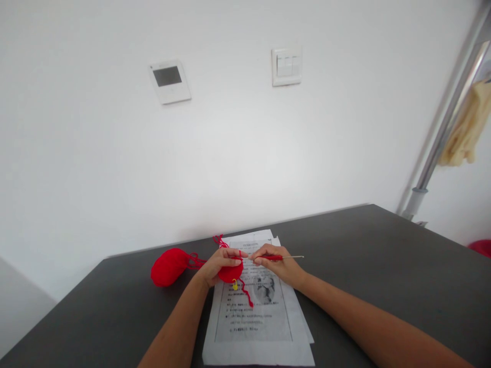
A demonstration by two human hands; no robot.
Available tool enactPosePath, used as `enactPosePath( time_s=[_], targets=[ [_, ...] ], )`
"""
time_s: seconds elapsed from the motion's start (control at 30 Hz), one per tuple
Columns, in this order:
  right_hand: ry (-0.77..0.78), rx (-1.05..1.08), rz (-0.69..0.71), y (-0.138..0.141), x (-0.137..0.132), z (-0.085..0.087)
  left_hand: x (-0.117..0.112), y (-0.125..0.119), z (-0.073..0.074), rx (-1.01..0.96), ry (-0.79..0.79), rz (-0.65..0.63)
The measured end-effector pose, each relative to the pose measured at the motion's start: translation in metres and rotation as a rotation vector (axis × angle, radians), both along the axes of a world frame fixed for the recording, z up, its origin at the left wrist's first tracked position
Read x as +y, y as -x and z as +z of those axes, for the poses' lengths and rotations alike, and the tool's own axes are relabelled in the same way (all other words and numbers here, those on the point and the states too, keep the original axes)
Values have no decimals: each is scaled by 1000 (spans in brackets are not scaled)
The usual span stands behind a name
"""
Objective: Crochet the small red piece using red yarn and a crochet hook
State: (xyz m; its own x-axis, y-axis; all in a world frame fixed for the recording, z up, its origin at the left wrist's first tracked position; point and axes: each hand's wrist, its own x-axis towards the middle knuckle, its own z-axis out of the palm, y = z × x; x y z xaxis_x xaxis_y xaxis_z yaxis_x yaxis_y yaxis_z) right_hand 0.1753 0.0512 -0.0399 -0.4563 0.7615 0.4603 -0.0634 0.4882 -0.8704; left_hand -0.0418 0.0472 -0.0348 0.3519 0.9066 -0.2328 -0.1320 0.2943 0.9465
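My left hand [218, 265] is closed on a small round red crochet piece [230, 273] with a yellow stitch marker [235, 284] hanging from it. My right hand [276, 265] is pinched on a crochet hook [282, 257] with a red handle and a thin metal shaft that points right. Both hands meet over printed paper sheets [256, 319] lying on the dark table [368, 276]. A red yarn strand trails from the piece down over the paper. A red yarn ball [168, 267] lies left of my left hand, joined to it by loose yarn.
A white wall rises behind the table, with a small screen panel [169, 81] and a light switch plate [286, 65]. At the right stands a metal pole [447, 120] with a cream cloth [466, 128] hanging. A red object [480, 247] shows at the far right edge.
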Motion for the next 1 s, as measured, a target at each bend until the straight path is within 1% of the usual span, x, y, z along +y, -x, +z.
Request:
enactPosePath(
  time_s=[0.07,0.17,0.23,0.3,0.4,0.57,0.73,0.83,1.0],
  targets=[
    [95,45,30,1,1,0,-1,-2,1,11,-14,0],
    [227,121,84,3,3,-1,-2,-6,3,39,-15,32],
    [266,156,102,4,3,-2,-3,-10,3,61,-15,57],
    [270,174,96,5,3,-2,-3,-13,3,80,-17,68],
    [242,187,41,6,2,-4,-3,-16,2,95,-12,80],
    [135,154,-102,7,0,-6,-3,-19,3,111,-31,93],
    [54,118,-184,7,1,-8,-2,-21,3,167,-47,106],
    [13,105,-214,5,3,-9,-2,-23,3,191,-68,103],
    [-27,86,-207,2,6,-9,-5,-30,4,166,-100,133]
  ],
)
